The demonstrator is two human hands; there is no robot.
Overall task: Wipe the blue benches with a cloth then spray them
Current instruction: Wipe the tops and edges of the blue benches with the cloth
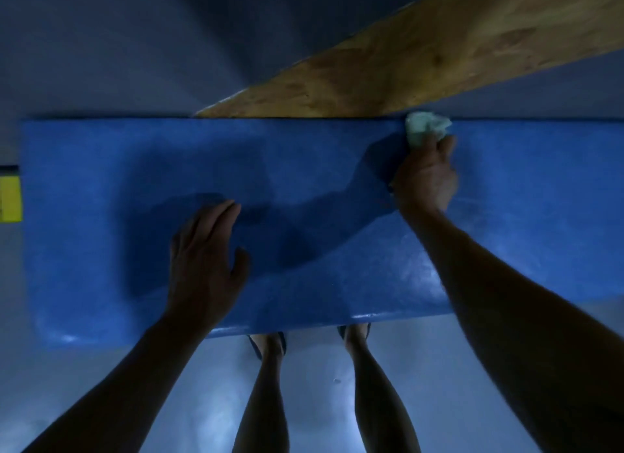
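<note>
Blue bench [101, 182] runs left-right across the middle of the view, seen from straight above; its left end is in frame, its right end runs off the edge. Surface looks glossy, with pale streaky sheen on the right part and along the near edge.

Cloth [426, 128]: pale, whitish-green, bunched into a wad. It sits at the far edge of the bench, right of centre, touching the seat where it meets the wooden board [422, 57].

Right hand [426, 179]: fingers curled round the cloth, gripping it from the near side, most of the wad sticking out past the fingertips. Arm reaches in diagonally from lower right.

Left hand [206, 253]: flat on the bench, palm down, fingers straight and together, thumb splayed to the right. Holds nothing. Sits left of centre, well apart from the cloth hand.

Wooden board is plywood-like, angled from the bench's far edge up to the top right corner.

Person's bare lower legs and feet [270, 344] in sandals stand just under the near edge. Floor [84, 402] is grey, dim. Yellow block [10, 198] at the far left edge, beside the bench end.
</note>
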